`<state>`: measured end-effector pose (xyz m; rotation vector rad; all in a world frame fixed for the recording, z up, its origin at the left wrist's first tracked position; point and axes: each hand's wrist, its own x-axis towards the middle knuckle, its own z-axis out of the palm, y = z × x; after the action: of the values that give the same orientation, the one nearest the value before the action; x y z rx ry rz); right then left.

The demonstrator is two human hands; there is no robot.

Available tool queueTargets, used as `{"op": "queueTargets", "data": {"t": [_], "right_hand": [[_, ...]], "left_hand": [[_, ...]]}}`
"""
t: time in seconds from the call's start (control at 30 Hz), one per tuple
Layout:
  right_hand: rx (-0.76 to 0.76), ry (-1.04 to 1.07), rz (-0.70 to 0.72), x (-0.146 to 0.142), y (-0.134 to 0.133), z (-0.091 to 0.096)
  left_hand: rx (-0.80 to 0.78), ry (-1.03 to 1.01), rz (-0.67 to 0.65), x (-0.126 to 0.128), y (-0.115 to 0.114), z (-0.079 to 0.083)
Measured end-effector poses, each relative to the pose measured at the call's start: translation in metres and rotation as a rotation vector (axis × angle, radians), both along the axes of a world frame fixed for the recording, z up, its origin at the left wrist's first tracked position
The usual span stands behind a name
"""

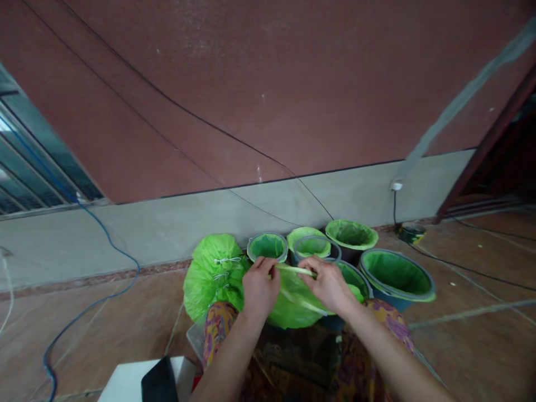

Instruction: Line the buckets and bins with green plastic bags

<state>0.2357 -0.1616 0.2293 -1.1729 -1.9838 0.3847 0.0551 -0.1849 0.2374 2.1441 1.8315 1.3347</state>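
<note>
A light green plastic bag (295, 312) hangs between my hands, its top edge drawn into a narrow band. My left hand (262, 282) pinches one end of that band, and my right hand (329, 282) grips the other end. Just past them stand several buckets lined with the same green plastic, among them a grey-rimmed bucket (268, 245) behind my left hand and a larger bucket (397, 273) to the right. Left of my hands lies a bulging green bundle (215, 273) tied with white string in several places. My right hand partly hides another lined bucket.
A white box (125, 382) with a dark phone-like slab (159, 382) sits at lower left. A blue hose (90, 304) crosses the tiled floor. Behind the buckets rises a wall (268, 100). A small can (411, 233) and black cable (460, 272) are at right.
</note>
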Motion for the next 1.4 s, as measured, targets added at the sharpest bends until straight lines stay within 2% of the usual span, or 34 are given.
{"op": "queueTargets", "data": {"t": [0.1, 0.2, 0.37, 0.47, 0.57, 0.67, 0.73, 0.83, 0.93, 1.0, 1.07, 1.17, 1.3, 1.4], "right_hand": [[0.002, -0.066, -0.024, 0.010, 0.008, -0.011], [0.032, -0.137, -0.127, 0.021, 0.016, -0.023], [0.081, -0.312, -0.389, 0.037, 0.022, -0.037], [0.095, -0.305, -0.461, 0.044, 0.023, -0.043], [0.101, -0.200, -0.413, 0.048, 0.026, -0.048], [0.049, -0.093, -0.266, 0.039, 0.026, -0.057], [-0.033, -0.091, -0.141, 0.025, 0.024, -0.071], [-0.207, -0.156, -0.007, 0.003, 0.020, -0.101], [-0.319, -0.170, -0.027, -0.004, 0.021, -0.130], [-0.356, -0.080, -0.075, 0.003, 0.028, -0.138], [-0.431, 0.079, -0.087, 0.016, 0.036, -0.134], [-0.635, 0.384, -0.024, 0.037, 0.042, -0.108], [-0.928, 0.718, 0.208, 0.056, 0.030, -0.073], [-1.016, 0.810, 0.347, 0.067, 0.012, -0.065]], "left_hand": [[0.059, 0.099, 0.130, -0.019, 0.002, 0.003], [0.087, 0.131, 0.261, -0.038, 0.003, 0.004], [0.074, 0.131, 0.350, -0.066, 0.000, 0.009], [0.094, 0.097, 0.425, -0.079, -0.004, 0.015], [0.103, 0.039, 0.457, -0.090, -0.009, 0.021], [0.065, -0.011, 0.449, -0.096, -0.013, 0.024], [0.055, -0.040, 0.465, -0.098, -0.016, 0.026], [0.046, -0.057, 0.500, -0.104, -0.021, 0.026], [0.040, -0.054, 0.533, -0.116, -0.026, 0.026], [0.037, -0.045, 0.575, -0.128, -0.029, 0.026], [0.006, -0.016, 0.625, -0.141, -0.030, 0.025], [-0.113, 0.074, 0.701, -0.157, -0.029, 0.020], [-0.263, 0.167, 0.759, -0.170, -0.023, 0.005], [-0.317, 0.142, 0.768, -0.178, -0.021, -0.009]]}}
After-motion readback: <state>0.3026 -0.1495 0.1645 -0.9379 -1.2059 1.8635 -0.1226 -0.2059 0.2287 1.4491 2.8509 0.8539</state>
